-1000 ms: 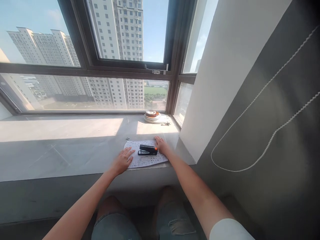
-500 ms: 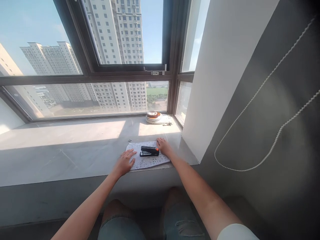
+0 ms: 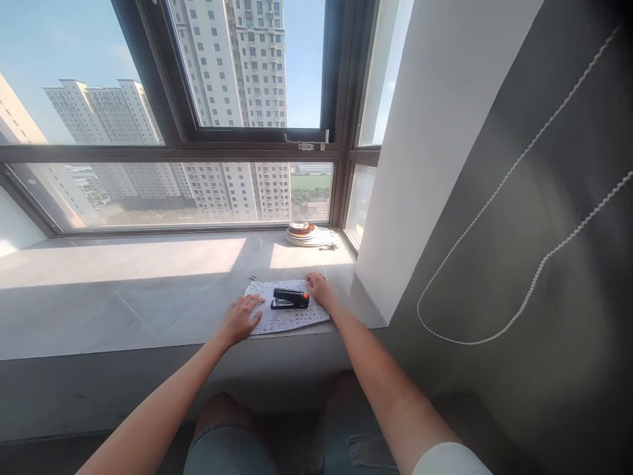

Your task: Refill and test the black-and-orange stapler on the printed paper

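A printed sheet of paper (image 3: pixel 285 318) lies on the grey windowsill (image 3: pixel 123 310) near its front edge. A black stapler (image 3: pixel 290 299) with an orange tip rests on the sheet. My left hand (image 3: pixel 241 318) lies flat on the paper's left edge, fingers spread. My right hand (image 3: pixel 320 289) rests on the paper's right side, fingers stretched out, just beside the stapler's orange end. Neither hand holds anything.
A stack of round plates (image 3: pixel 304 232) with a small dark object beside it sits at the back right of the sill by the window. A white wall corner (image 3: pixel 395 218) bounds the sill on the right. A bead chain (image 3: pixel 519 290) hangs on the grey wall. My knees are below.
Only the view shifts slightly as my head moves. Both hands, the paper and the stapler keep their places.
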